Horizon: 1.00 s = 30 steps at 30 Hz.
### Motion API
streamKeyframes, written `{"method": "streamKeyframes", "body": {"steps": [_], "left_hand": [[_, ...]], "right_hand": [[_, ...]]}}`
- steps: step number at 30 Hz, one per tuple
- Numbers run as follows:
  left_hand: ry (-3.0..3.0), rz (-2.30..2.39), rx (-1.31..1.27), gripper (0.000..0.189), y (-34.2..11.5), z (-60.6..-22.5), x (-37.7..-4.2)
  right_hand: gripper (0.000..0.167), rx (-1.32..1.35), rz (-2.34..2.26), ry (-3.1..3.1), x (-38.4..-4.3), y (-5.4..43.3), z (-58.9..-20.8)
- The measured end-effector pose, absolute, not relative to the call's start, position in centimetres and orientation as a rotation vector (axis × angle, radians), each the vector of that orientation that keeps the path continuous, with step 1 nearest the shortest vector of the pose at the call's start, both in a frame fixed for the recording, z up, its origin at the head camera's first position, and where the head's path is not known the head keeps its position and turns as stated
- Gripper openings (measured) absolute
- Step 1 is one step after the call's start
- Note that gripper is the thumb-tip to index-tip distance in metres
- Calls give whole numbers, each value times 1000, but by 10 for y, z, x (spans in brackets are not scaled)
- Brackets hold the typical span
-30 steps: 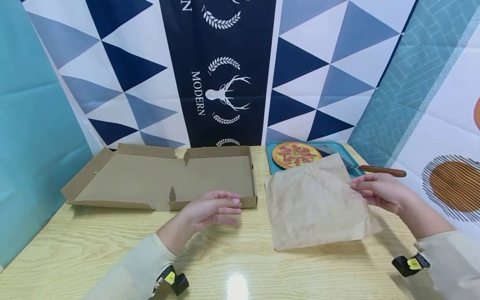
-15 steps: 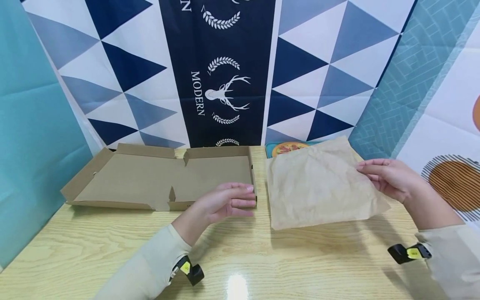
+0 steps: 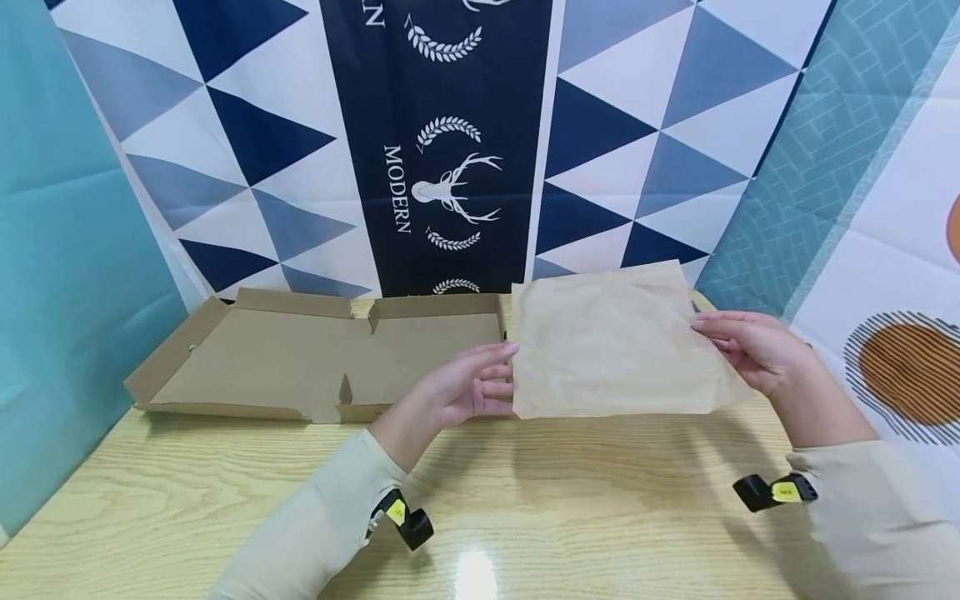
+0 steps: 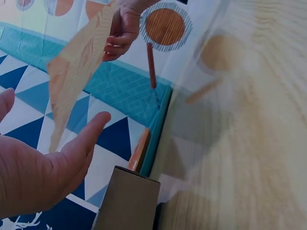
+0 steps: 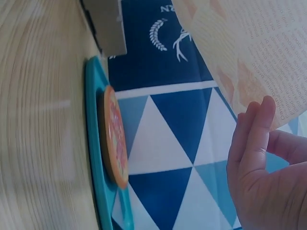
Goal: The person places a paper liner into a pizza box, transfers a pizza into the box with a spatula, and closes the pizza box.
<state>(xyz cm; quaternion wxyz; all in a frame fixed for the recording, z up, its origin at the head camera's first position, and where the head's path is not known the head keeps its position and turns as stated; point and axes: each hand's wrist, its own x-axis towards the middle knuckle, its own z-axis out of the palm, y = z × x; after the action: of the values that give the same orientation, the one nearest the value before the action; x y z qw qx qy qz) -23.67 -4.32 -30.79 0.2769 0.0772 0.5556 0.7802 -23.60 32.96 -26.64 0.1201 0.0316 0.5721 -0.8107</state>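
A sheet of brown wrapping paper (image 3: 600,346) hangs above the table, spread out toward the head camera. My right hand (image 3: 757,346) pinches its right edge between thumb and fingers. Printed lettering covers the paper's other face (image 5: 273,52) in the right wrist view. My left hand (image 3: 465,387) is at the sheet's left edge, fingers extended and the fingertips right beside it. In the left wrist view the left hand's thumb (image 4: 88,136) stands spread from the fingers, the paper showing in the gap beyond.
An unfolded cardboard pizza box (image 3: 262,350) lies on the left of the table, near the patterned backdrop. Behind the paper, a teal tray (image 5: 93,143) carries a pizza (image 5: 115,139). A utensil with a wooden handle (image 4: 151,64) sticks out over the tray's side.
The paper has risen off the table and turned its face more upright, now covering the pizza and tray in the head view. My left hand has moved right, up to the paper's left edge.
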Motion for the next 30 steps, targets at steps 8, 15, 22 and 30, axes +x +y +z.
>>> {"method": "streamKeyframes", "body": {"steps": [8, 15, 22, 30], "left_hand": [[1452, 2366, -9, 35, -42, -304, -250], [1407, 2581, -137, 12, -47, -305, -260], [1524, 2584, -192, 12, -59, -306, -262], [1611, 2554, -242, 16, -75, -306, -265]], "right_hand": [[23, 176, -2386, 1620, -245, 305, -271], [23, 135, -2387, 1643, -252, 280, -278], [24, 41, -2402, 1660, -257, 269, -285], [19, 40, -2317, 1863, -261, 253, -285]]}}
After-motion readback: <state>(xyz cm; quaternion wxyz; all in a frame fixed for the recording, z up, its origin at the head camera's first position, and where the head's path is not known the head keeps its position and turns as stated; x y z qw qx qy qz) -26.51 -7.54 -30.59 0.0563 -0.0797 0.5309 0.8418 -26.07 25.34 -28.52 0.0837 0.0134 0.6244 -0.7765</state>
